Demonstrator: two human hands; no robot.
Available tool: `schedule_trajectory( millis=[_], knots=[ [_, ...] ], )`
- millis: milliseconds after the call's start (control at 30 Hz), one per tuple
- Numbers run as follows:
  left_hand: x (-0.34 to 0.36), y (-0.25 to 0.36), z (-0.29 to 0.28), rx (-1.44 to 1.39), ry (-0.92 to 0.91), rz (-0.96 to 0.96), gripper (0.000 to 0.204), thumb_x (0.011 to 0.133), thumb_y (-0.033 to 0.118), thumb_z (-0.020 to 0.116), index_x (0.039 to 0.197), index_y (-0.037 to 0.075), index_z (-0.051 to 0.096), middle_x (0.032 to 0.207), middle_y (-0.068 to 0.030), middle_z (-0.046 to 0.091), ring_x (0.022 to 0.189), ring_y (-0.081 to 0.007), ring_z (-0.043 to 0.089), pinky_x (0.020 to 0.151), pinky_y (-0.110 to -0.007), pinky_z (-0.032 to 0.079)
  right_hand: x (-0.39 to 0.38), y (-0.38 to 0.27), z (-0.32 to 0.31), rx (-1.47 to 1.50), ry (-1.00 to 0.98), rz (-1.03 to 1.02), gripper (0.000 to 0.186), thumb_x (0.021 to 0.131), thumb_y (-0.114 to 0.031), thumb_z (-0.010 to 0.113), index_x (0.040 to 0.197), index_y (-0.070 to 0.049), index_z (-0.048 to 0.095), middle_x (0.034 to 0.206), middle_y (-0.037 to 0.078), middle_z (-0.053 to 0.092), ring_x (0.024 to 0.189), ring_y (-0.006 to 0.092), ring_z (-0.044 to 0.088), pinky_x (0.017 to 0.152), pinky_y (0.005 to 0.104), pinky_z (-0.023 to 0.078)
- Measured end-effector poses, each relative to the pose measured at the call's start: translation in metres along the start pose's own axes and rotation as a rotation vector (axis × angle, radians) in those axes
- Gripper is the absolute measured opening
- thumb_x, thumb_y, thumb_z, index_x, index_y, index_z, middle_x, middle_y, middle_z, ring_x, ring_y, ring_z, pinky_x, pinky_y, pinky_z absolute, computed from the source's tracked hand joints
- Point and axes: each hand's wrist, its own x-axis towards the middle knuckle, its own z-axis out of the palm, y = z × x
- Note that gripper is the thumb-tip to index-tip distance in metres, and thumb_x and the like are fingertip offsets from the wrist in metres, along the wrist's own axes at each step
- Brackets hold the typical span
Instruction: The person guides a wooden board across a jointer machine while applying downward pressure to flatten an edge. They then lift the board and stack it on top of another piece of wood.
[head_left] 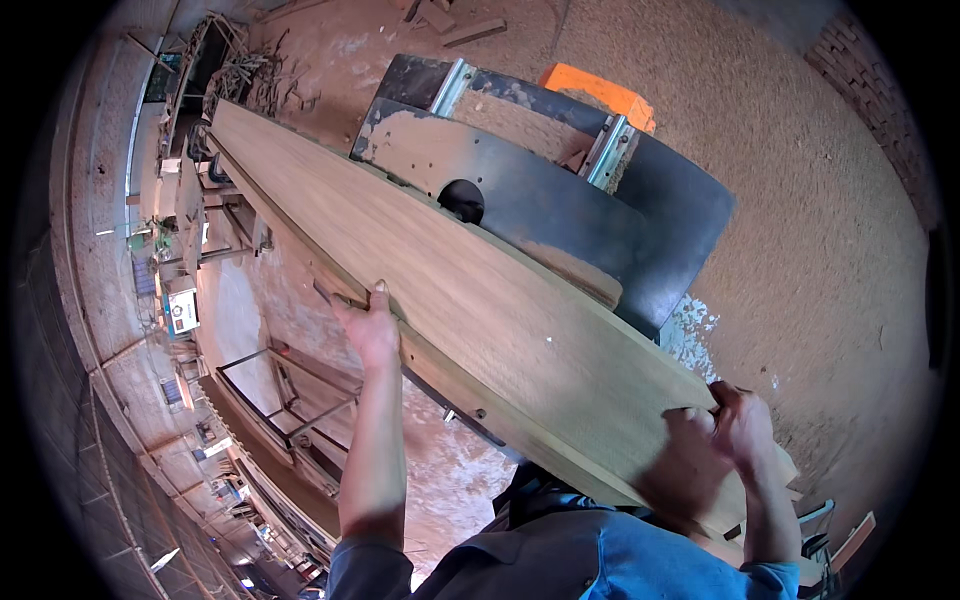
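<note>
A long, wide wooden plank (480, 300) runs diagonally from the upper left to the lower right, just in front of my body. My left hand (372, 325) grips its near edge about midway along, with the thumb on top and the fingers mostly hidden at the side and underneath. Toward the right end, my right hand (738, 422) is closed around the far edge, its fingertips out of sight. The plank's far edge lies along a dark machine table (590, 235) dusted with sawdust, beside a round opening (462, 200) in its top.
Two metal rails (607, 152) cross the back of the machine, with an orange part (600, 92) behind them. Sawdust covers the floor (800, 200). At left stand a metal frame (290, 405) and a cluttered bench (265, 500). Scrap wood (475, 33) lies at the top.
</note>
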Motion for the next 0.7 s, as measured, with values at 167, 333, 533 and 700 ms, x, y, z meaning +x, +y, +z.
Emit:
schedule_trajectory(
  millis=[167,333,533,700],
  knots=[
    [-0.008,0.02,-0.004,-0.032,-0.044,-0.031,0.093,0.087,0.024,0.073,0.147,-0.015,0.013,0.148,-0.0325,0.034,0.136,-0.038,0.04,0.114,-0.039,0.031,-0.002,-0.011,-0.007,-0.009,0.018,0.019,0.075,0.08,-0.072,0.057,0.091,0.002,0.066,0.078,0.025,0.065,0.077,0.0452,0.064,0.067,0.0486,0.051],
    [-0.009,0.021,-0.005,-0.119,-0.037,0.019,0.091,0.087,0.019,0.072,0.148,-0.013,0.013,0.147,-0.0315,0.036,0.134,-0.0367,0.042,0.113,-0.038,0.033,-0.003,-0.019,-0.013,-0.03,-0.009,0.046,0.075,0.081,-0.071,0.056,0.09,0.003,0.067,0.075,0.026,0.064,0.076,0.0463,0.064,0.067,0.049,0.051],
    [-0.01,0.021,-0.007,-0.169,-0.081,-0.057,0.091,0.087,0.02,0.073,0.148,-0.012,0.013,0.147,-0.0322,0.035,0.135,-0.0385,0.041,0.113,-0.039,0.033,-0.005,-0.018,-0.008,-0.024,0.041,0.042,0.076,0.08,-0.075,0.055,0.085,-0.001,0.067,0.074,0.024,0.065,0.078,0.045,0.065,0.069,0.0496,0.052],
    [-0.007,0.007,-0.004,-0.089,-0.031,-0.012,0.092,0.088,0.022,0.073,0.148,-0.012,0.012,0.148,-0.0325,0.033,0.135,-0.0395,0.041,0.112,-0.04,0.034,-0.004,-0.018,-0.01,-0.086,0.025,-0.05,0.072,0.083,-0.072,0.053,0.087,-0.002,0.067,0.078,0.024,0.064,0.082,0.0446,0.064,0.071,0.0499,0.051]
  ],
)
